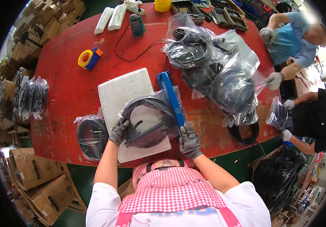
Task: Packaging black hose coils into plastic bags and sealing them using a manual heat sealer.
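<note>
A clear plastic bag with a thick black coil inside lies over a white foam board. My left hand, in a grey glove, is closed on the bag's left edge. The bag's right edge reaches a long blue heat sealer, which stands slanted beside the board. My right hand, also gloved, has its fingers over the sealer's near end, close to the bag's edge; its fingertips are partly hidden. Left of the board rests another bagged black coil.
Bagged coils are heaped on the right of the red table. Tape on a blue dispenser, a dark bottle and plastic rolls lie farther back. Two people work at the right edge; cartons stand at left.
</note>
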A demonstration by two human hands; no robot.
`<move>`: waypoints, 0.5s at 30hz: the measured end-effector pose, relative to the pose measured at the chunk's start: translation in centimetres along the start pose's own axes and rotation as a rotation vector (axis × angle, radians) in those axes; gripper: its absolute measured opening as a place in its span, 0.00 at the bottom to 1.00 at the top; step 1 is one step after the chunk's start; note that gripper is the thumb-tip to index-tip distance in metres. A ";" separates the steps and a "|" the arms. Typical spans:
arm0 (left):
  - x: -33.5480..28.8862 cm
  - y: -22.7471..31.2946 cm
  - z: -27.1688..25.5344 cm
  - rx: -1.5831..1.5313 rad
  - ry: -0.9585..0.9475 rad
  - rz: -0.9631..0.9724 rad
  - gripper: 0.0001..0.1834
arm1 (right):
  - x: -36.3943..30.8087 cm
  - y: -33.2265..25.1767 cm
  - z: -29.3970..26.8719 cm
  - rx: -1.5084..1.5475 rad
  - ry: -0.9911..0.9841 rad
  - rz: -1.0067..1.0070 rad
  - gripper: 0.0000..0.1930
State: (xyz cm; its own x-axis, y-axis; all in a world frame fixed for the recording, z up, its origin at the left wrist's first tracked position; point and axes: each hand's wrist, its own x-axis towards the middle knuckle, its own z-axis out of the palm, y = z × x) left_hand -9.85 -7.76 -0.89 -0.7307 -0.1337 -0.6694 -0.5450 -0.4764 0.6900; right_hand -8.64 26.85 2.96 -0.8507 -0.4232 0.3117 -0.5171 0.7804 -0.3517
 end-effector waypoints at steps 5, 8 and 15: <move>-0.9 0.4 1.2 0.292 0.156 0.133 0.22 | -0.5 0.5 0.7 0.055 0.027 -0.046 0.26; -1.8 -1.6 1.6 1.079 0.656 0.781 0.27 | -0.5 0.5 0.8 0.040 0.017 -0.054 0.26; -11.5 -4.8 8.1 0.440 -0.273 0.274 0.16 | -0.5 0.7 1.0 0.034 0.041 -0.053 0.25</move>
State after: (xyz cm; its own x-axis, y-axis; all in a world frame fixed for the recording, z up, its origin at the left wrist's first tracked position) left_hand -2.19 3.10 5.69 -0.9169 0.0558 -0.3953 -0.3977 -0.0430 0.9165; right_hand -8.61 27.17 1.71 -0.8176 -0.4442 0.3663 -0.5652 0.7407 -0.3632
